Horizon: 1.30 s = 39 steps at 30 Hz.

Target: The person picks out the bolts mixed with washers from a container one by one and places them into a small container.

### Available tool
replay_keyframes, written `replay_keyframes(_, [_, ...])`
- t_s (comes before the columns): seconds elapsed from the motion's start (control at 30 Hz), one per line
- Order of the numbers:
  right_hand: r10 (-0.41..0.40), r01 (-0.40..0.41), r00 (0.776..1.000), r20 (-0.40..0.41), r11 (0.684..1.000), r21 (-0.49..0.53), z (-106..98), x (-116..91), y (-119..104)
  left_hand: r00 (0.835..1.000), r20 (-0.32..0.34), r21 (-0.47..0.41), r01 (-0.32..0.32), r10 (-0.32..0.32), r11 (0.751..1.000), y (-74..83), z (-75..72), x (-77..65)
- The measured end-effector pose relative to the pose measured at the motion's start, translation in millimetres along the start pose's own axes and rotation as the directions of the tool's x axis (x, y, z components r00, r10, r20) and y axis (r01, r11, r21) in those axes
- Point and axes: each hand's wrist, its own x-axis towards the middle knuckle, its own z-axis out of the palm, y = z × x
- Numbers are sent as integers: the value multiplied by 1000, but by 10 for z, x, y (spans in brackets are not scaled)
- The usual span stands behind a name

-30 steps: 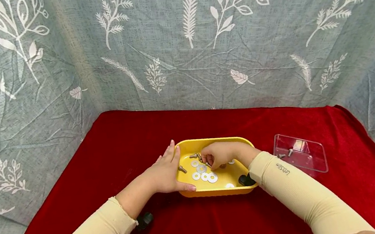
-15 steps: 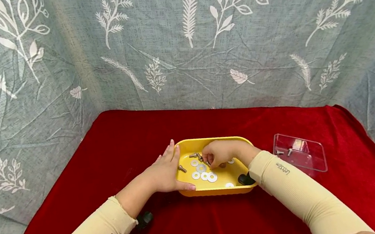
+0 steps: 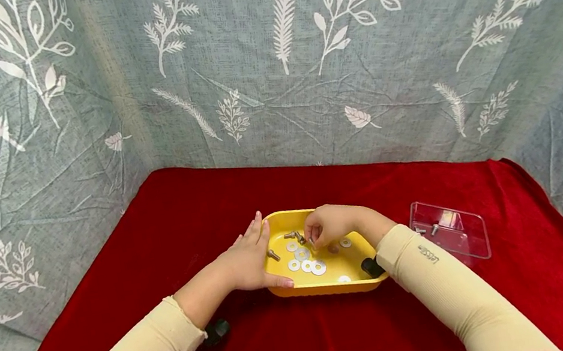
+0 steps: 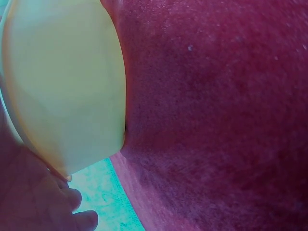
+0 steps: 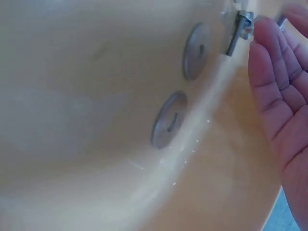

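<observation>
Rests the left hand [image 3: 248,263], fingers spread, on the left edge of the yellow tray [image 3: 331,290]. Past flat washers [image 3: 302,254], inside its far edge, pinches apparently a bolt [image 5: 281,20] in the right hand [image 3: 333,222]. Toward the right edge of the counter [image 3: 219,200], a clear box [image 3: 458,244].

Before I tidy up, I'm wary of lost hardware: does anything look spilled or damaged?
Nothing looks spilled or damaged: washers and bolts lie inside the yellow tray, two more bolts in the clear box. Only small pale specks inside the tray look odd; dirt or glare, I can't tell.
</observation>
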Motion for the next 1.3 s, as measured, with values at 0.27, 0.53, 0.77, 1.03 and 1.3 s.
replay_keyframes(0.27, [-71, 68, 996, -52, 996, -50, -105, -42, 29, 1000, -3, 2, 5, -5, 1000, 8, -1, 1])
replay_keyframes(0.53, [-83, 81, 993, -84, 996, -25, -192, -142, -6, 1000, -7, 12, 10, -10, 1000, 22, -9, -2])
replay_keyframes(0.77, [-85, 81, 986, -145, 996, -30, -300, -267, -53, 1000, -8, 11, 12, -12, 1000, 34, -14, -6])
replay_keyframes(1.03, [-84, 91, 977, -197, 996, 25, -443, -432, -30, 1000, -23, 25, 6, -6, 1000, 19, 3, 0])
replay_keyframes(1.3, [-50, 77, 964, -262, 992, 96, -580, -681, 54, 1000, -21, 19, 8, -8, 1000, 15, 5, -3])
